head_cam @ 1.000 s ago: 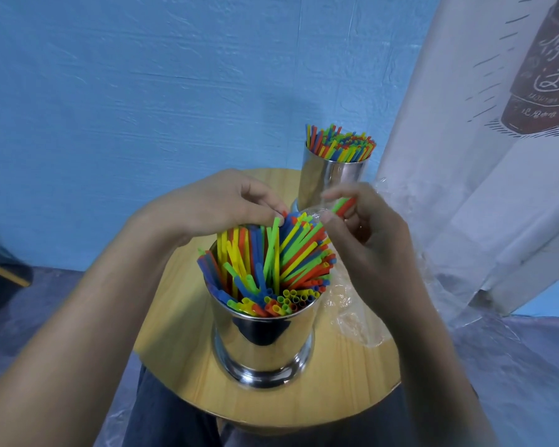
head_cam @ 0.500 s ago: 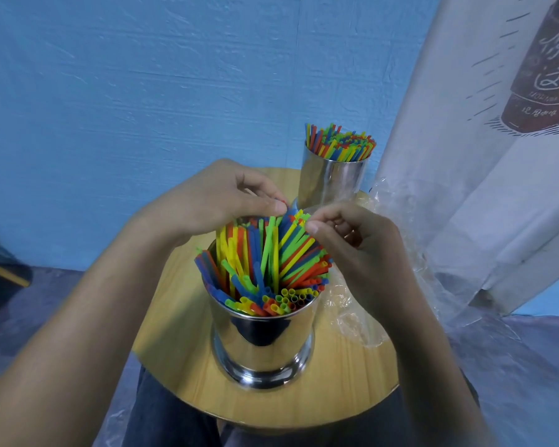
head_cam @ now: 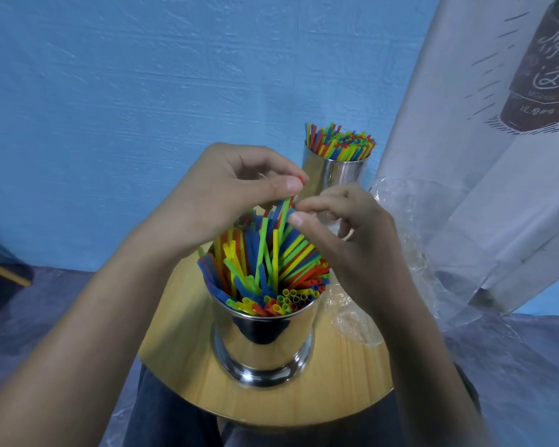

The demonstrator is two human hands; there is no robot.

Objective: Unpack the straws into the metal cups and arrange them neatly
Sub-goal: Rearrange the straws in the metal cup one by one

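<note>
Above the near metal cup [head_cam: 263, 343], the left hand [head_cam: 220, 195] and right hand [head_cam: 342, 233] are pinching narrowly on leaning straws [head_cam: 265, 253], apparently straightening them.

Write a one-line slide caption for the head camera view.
Both hands, left hand and right hand, pinch straws fanning from the near metal cup; a second filled cup stands behind on the round table.

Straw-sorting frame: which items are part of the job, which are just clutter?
In the job:
- near shiny metal cup of coloured plastic straws
- far shiny metal cup, also full
- left hand and right hand, pinching straw tips
- crumpled clear plastic wrapper

Lying about:
- round wooden table
- white printed curtain
</note>
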